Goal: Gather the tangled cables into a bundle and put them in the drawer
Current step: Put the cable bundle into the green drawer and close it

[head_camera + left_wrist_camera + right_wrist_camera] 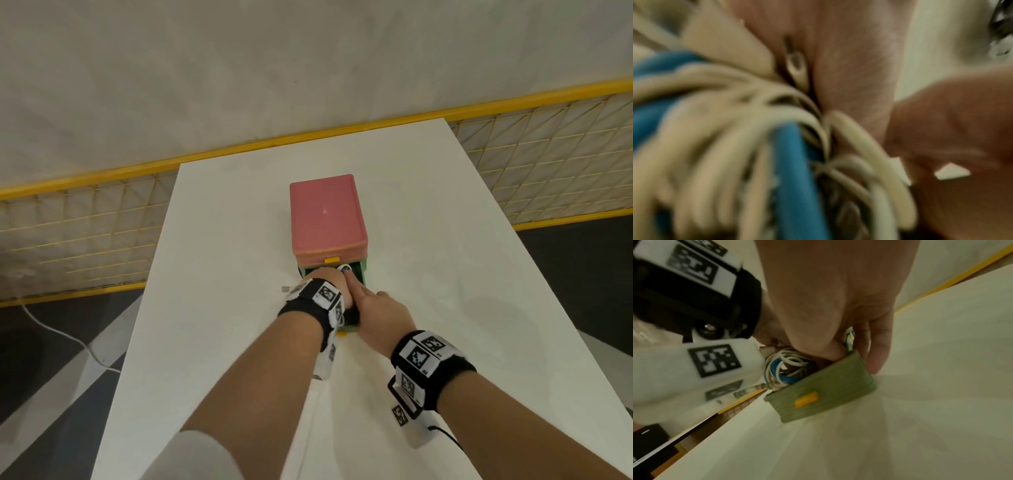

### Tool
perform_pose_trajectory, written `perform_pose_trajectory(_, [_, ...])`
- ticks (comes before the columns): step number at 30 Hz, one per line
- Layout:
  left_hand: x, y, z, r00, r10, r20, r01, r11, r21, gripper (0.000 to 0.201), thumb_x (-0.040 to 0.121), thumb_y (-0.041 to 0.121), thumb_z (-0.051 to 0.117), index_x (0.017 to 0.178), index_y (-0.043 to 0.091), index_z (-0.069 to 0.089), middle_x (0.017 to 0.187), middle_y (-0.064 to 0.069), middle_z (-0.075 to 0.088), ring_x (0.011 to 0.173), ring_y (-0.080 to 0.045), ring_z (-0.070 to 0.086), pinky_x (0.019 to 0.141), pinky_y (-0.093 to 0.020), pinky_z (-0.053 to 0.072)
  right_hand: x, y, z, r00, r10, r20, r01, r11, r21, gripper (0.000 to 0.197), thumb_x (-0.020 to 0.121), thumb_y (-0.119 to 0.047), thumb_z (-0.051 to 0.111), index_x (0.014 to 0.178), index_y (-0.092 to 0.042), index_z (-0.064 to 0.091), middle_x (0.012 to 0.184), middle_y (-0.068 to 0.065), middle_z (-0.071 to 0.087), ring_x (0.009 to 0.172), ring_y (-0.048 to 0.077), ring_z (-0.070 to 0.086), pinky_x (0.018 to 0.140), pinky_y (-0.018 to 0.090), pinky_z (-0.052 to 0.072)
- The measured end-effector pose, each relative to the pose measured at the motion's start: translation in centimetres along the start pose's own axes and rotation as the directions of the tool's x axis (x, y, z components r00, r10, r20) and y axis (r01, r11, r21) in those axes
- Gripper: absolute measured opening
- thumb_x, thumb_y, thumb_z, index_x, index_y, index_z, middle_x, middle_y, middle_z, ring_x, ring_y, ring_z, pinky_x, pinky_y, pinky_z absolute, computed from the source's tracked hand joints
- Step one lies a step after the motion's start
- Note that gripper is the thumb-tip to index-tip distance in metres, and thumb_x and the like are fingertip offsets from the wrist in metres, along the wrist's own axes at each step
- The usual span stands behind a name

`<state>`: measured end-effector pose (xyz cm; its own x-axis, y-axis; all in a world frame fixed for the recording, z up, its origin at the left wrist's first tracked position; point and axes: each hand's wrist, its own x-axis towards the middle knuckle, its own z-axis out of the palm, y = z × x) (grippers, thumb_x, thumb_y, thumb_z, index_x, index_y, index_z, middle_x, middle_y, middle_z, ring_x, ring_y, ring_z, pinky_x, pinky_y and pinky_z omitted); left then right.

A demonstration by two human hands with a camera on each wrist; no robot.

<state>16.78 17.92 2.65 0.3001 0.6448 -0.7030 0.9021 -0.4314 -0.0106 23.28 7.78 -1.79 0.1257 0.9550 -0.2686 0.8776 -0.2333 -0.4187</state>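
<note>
A pink box (325,212) stands mid-table with its green bottom drawer (362,274) pulled out toward me. My left hand (325,277) reaches down into the drawer, fingers curled round the bundle of white and blue cables (735,146). Only a white loop of the cables (342,268) shows past it in the head view. My right hand (363,298) lies over the drawer's right side, index finger stretched onto the cables and thumb outside the wall. In the right wrist view the cables (785,368) sit behind the drawer front (828,386), which has a yellow handle (806,399).
The white table (445,240) runs away from me, its edges near on both sides. A yellow wire-mesh fence (85,222) stands behind it. A loose white cord (51,329) trails on the dark floor at the left. A second yellow handle (331,260) marks the pink drawer above.
</note>
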Motion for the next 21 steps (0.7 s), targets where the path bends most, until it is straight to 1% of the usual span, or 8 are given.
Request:
perform_pose_trajectory(3, [-0.9, -0.4, 0.8, 0.989, 0.049, -0.14, -0.037, 0.995, 0.088, 0.035, 0.084, 0.032, 0.066, 0.11, 0.009, 0.06, 0.101, -0.005, 0.065, 0.091, -0.023, 0.065, 0.076, -0.033, 0.051, 0.9, 0.0, 0.1, 0.999, 0.015, 0.034, -0.015, 1.0, -0.001, 0.078, 0.091, -0.02, 0.046, 0.151, -0.028, -0.003, 0.155, -0.005, 0.028, 0.095, 0.031, 0.058, 0.076, 0.037, 0.047])
perform_pose_trajectory(6, [-0.9, -0.5, 2.2, 0.947, 0.076, -0.311, -0.039, 0.992, 0.121, 0.03, 0.092, 0.022, 0.058, 0.118, 0.007, 0.055, 0.117, -0.008, 0.061, 0.107, -0.026, 0.062, 0.084, -0.034, 0.048, 1.0, -0.1, 0.5, 1.0, -0.01, 0.022, 0.01, 1.0, -0.025, 0.079, 0.089, -0.015, 0.045, 0.151, -0.024, -0.004, 0.16, -0.006, 0.013, 0.084, 0.029, 0.056, 0.075, 0.036, 0.048])
perform_pose_trajectory(8, [-0.4, -0.3, 2.5, 0.94, 0.072, -0.333, -0.043, 0.995, 0.094, 0.027, 0.096, 0.015, 0.052, 0.12, 0.004, 0.055, 0.123, -0.012, 0.06, 0.113, -0.027, 0.06, 0.088, -0.035, 0.048, 0.5, -0.1, 0.6, 1.0, -0.025, -0.004, 0.025, 1.0, -0.015, 0.08, 0.088, -0.01, 0.043, 0.151, -0.025, -0.004, 0.16, -0.009, 0.003, 0.074, 0.024, 0.046, 0.071, 0.034, 0.046])
perform_pose_trajectory(10, [-0.4, -0.1, 2.5, 0.942, 0.044, -0.334, -0.023, 0.998, 0.065, 0.029, 0.098, 0.012, 0.047, 0.125, 0.001, 0.052, 0.128, -0.014, 0.057, 0.118, -0.028, 0.057, 0.092, -0.036, 0.048, 0.3, 0.2, 0.5, 0.999, -0.039, -0.015, 0.039, 0.999, -0.014, 0.079, 0.088, -0.012, 0.043, 0.151, -0.026, -0.001, 0.159, -0.011, 0.003, 0.072, 0.021, 0.041, 0.068, 0.031, 0.041])
perform_pose_trajectory(12, [-0.7, -0.3, 1.9, 0.955, 0.032, -0.295, -0.017, 0.998, 0.054, 0.034, 0.097, 0.015, 0.052, 0.127, 0.001, 0.05, 0.128, -0.014, 0.056, 0.119, -0.028, 0.056, 0.093, -0.036, 0.049, 0.4, 0.3, 0.2, 0.999, -0.04, 0.015, 0.041, 0.997, -0.063, 0.076, 0.09, -0.015, 0.044, 0.151, -0.027, 0.0, 0.16, -0.011, 0.003, 0.073, 0.024, 0.049, 0.068, 0.031, 0.041])
perform_pose_trajectory(15, [-1.2, -0.6, 1.1, 0.975, 0.077, -0.206, -0.053, 0.991, 0.12, 0.036, 0.09, 0.027, 0.06, 0.118, 0.006, 0.057, 0.106, -0.008, 0.061, 0.099, -0.024, 0.063, 0.078, -0.033, 0.051, 0.8, -0.5, -0.8, 0.998, -0.022, 0.065, 0.028, 0.994, -0.105, 0.071, 0.093, -0.019, 0.042, 0.152, -0.023, 0.003, 0.16, -0.007, 0.004, 0.091, 0.029, 0.063, 0.074, 0.031, 0.043])
perform_pose_trajectory(18, [-1.3, -0.5, 2.4, 0.947, 0.098, -0.307, -0.008, 0.959, 0.283, 0.041, 0.091, 0.031, 0.057, 0.123, 0.005, 0.052, 0.113, -0.009, 0.06, 0.102, -0.023, 0.062, 0.075, -0.032, 0.046, 1.1, -0.8, -1.5, 0.997, -0.025, 0.077, 0.034, 0.993, -0.113, 0.071, 0.092, -0.021, 0.044, 0.152, -0.016, 0.004, 0.16, 0.001, 0.007, 0.104, 0.027, 0.063, 0.081, 0.031, 0.045])
perform_pose_trajectory(21, [-0.4, -0.1, 4.5, 0.908, 0.04, -0.417, 0.042, 0.982, 0.185, 0.04, 0.097, 0.019, 0.047, 0.129, -0.005, 0.044, 0.123, -0.018, 0.055, 0.108, -0.028, 0.06, 0.081, -0.033, 0.049, 0.6, -0.4, -1.0, 0.997, -0.048, 0.054, 0.054, 0.993, -0.106, 0.077, 0.09, -0.02, 0.047, 0.151, -0.016, 0.002, 0.16, 0.002, 0.004, 0.092, 0.028, 0.065, 0.08, 0.032, 0.046])
